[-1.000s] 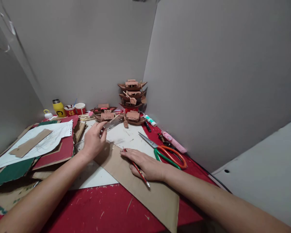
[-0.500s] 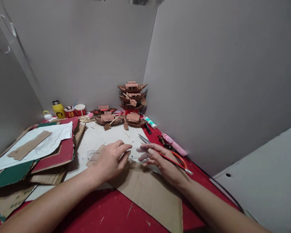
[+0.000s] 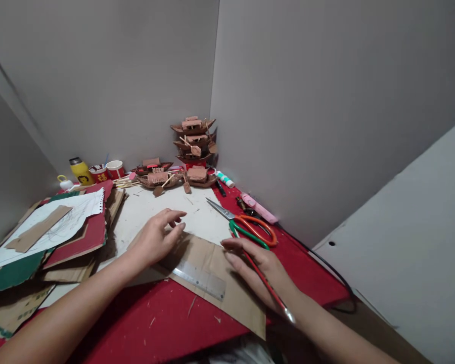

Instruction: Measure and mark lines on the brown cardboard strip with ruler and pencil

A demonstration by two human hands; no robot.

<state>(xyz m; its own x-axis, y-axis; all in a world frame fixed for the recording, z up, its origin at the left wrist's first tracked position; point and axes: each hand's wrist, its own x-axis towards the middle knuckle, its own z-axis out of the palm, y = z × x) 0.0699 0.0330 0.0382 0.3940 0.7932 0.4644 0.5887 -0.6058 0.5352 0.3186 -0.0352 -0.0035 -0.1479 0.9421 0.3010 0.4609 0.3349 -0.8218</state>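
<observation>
My left hand [image 3: 159,233] hovers over the far left edge of a brown cardboard sheet [image 3: 242,303], its fingers curved and apart with nothing in them. My right hand [image 3: 261,268] is beside the sheet's right part and holds a slim red pencil [image 3: 258,270], which slants back over the hand to a shiny end. On the cardboard between my arms lies a clear ruler [image 3: 199,282]. Scissors [image 3: 231,216] with one orange and one green handle lie just beyond my right hand.
Stacked cardboard and paper [image 3: 72,242] cover the left side. Small wooden model boats [image 3: 159,179] stand at the back, near cups [image 3: 115,169] and a yellow bottle [image 3: 79,172]. A glue tube [image 3: 225,179] and a pink stick-like tool [image 3: 259,208] line the right wall.
The ruler, earlier held up between both hands, now lies on the cardboard. My hands have moved apart, the right one nearer to me, uncovering the scissors. The view has swung right.
</observation>
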